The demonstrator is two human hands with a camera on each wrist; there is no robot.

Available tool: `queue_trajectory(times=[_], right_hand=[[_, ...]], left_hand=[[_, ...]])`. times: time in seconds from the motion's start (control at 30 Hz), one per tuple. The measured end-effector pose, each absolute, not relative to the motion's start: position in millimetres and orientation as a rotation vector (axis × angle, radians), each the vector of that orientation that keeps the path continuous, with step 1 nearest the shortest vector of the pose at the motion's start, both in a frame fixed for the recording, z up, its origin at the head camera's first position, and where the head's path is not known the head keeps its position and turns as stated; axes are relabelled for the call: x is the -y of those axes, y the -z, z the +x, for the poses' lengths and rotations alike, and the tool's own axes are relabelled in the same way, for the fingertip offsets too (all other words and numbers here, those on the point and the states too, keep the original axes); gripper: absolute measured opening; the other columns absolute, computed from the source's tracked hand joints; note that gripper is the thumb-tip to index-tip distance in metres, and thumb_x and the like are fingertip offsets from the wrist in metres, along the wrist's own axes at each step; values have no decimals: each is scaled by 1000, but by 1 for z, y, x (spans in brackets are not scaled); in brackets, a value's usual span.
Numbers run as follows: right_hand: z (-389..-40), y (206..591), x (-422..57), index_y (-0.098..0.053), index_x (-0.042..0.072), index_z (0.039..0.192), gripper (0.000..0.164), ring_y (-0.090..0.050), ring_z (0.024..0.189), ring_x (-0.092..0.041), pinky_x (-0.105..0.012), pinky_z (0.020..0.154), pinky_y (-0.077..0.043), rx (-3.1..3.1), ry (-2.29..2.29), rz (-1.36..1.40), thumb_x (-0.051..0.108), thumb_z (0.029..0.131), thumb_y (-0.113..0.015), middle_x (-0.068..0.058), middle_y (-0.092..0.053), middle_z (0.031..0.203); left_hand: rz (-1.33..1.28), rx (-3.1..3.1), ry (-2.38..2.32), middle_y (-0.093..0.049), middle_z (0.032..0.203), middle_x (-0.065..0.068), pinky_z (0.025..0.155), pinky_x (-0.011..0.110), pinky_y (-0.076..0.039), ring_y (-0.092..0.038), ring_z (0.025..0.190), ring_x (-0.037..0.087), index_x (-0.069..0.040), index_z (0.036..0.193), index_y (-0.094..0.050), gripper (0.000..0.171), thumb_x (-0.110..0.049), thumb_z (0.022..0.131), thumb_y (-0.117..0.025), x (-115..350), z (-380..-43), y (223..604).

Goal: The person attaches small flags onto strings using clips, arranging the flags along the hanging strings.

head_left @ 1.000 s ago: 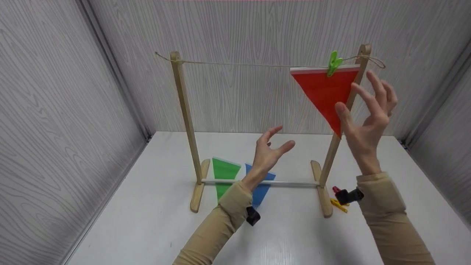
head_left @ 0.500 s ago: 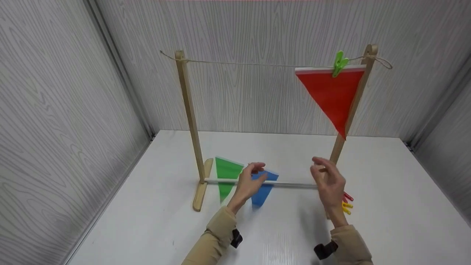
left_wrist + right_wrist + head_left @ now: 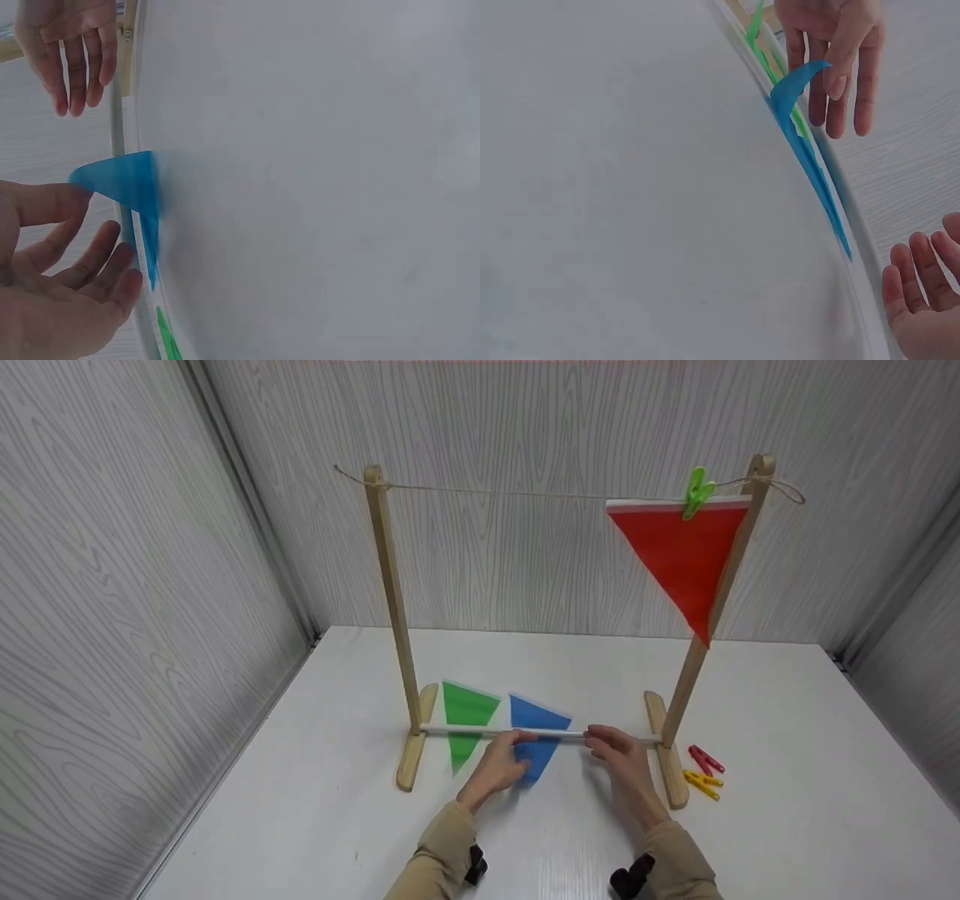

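Note:
My left hand [image 3: 495,771] is low over the table at the blue pennant [image 3: 536,712], which lies partly under the white crossbar [image 3: 465,728]. Seen from the left wrist, thumb and finger pinch the pennant's lower tip, and that end curls up off the table. My right hand [image 3: 626,769] hovers by the bar to the right of the pennant, fingers loosely bent around nothing. To the left lies a green pennant [image 3: 469,706], also crossed by the bar. A light green clothespin [image 3: 697,495] fastens a red pennant [image 3: 679,547] at the string's right end.
The wooden stand has a left post [image 3: 391,592] and a right post [image 3: 688,682], with thin string [image 3: 487,492] tied between their tops. A red clothespin [image 3: 706,760] and yellow clothespin [image 3: 703,784] lie beside the right foot [image 3: 671,780]. Grey wood-patterned walls surround the white table [image 3: 322,735].
Both hands have come down to the table: the right from beside the red pennant, the left from above the bar. The left now pinches the blue pennant's tip.

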State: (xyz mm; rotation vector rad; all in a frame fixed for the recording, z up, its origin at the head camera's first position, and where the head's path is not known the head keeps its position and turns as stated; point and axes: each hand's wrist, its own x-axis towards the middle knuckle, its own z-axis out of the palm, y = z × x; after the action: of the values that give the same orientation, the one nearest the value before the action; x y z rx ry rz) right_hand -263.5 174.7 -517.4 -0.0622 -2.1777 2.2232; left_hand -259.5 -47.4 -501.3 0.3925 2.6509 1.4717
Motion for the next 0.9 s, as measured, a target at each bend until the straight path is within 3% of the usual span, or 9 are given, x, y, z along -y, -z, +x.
queue_trajectory(times=[0.17, 0.47, 0.73, 0.9], right_hand=[[-267, 525, -172, -59, -7, 131, 35, -68, 110, -26, -25, 90, -57, 2170, -2286, -100, 10, 100, -60, -23, -66, 127], [-269, 534, -173, -63, -6, 124, 28, -68, 109, -26, -19, 87, -55, 2237, -2157, -42, 5, 99, -60, -23, -68, 122], [-266, 537, -174, -64, -2, 126, 29, -65, 115, -27, -12, 88, -50, 2392, -2020, 30, 6, 98, -62, -20, -67, 124], [-266, 537, -175, -64, 0, 127, 30, -64, 112, -24, -14, 87, -50, 2431, -1999, 48, 7, 97, -63, -18, -67, 124]], left_hand=[[484, -2660, -1318, -55, 141, 21, 118, 55, -37, -47, 138, 40, -1, 132, -58, 45, 2, 89, -68, 51, -257, 504], [578, -2600, -1136, -32, 161, 27, 122, 56, -30, -33, 149, 44, 3, 141, -49, 64, 0, 82, -74, 56, -259, 505], [591, -2571, -1047, -26, 164, 24, 123, 54, -28, -27, 153, 41, -1, 149, -42, 72, -2, 85, -75, 60, -258, 506], [640, -2559, -990, -31, 163, 17, 122, 54, -31, -29, 152, 39, -5, 149, -44, 73, -5, 83, -77, 62, -257, 505]])
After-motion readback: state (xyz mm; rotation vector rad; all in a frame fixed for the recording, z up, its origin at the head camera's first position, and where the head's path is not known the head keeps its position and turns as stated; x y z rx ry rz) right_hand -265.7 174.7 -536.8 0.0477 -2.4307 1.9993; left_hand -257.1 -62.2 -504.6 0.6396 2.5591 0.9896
